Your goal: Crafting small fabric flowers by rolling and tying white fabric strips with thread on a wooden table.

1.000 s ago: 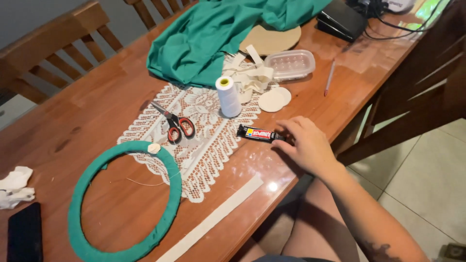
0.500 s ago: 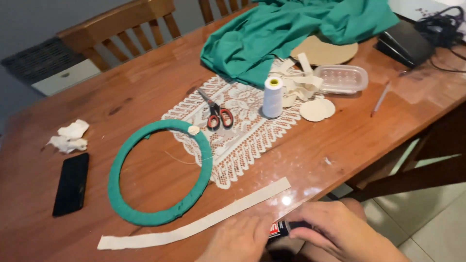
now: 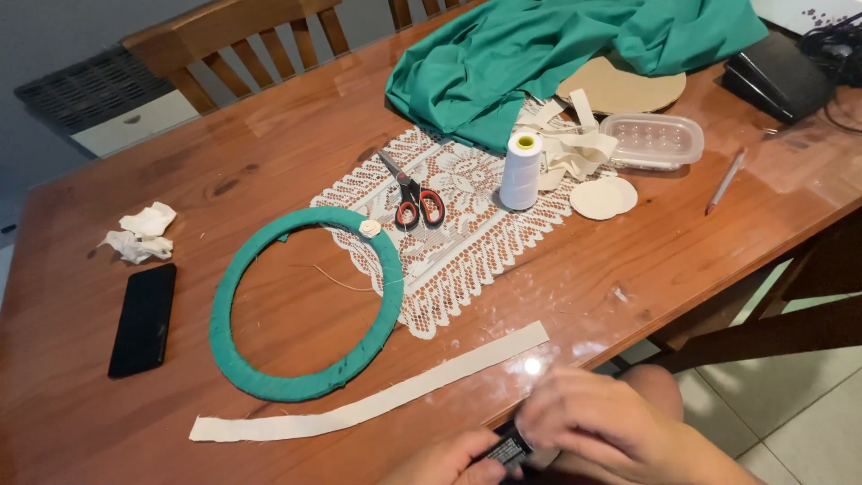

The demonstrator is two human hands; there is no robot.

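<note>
The tabletop [image 3: 269, 135] fills most of my view, with a heap of green fabric [image 3: 539, 54] at the upper right. Left of centre lies the green fabric-wrapped ring [image 3: 224, 296], its right edge over the lace doily [image 3: 467, 224], which carries the red-handled scissors [image 3: 413, 199] and a white thread spool [image 3: 522, 171]. Below the ring, a long cream fabric strip [image 3: 377, 404] runs along the near edge.

At the bottom of the frame, my left hand [image 3: 444, 462] and right hand [image 3: 602, 422] meet over a small dark glue tube [image 3: 508, 447]. The left grip is clenched around the tube's body; the right curls over its end, and I cannot tell whether it is pinching the cap. To do this well, I judge I should steady the tube low and twist gently, its tip turned away from strip and fingers.
</note>
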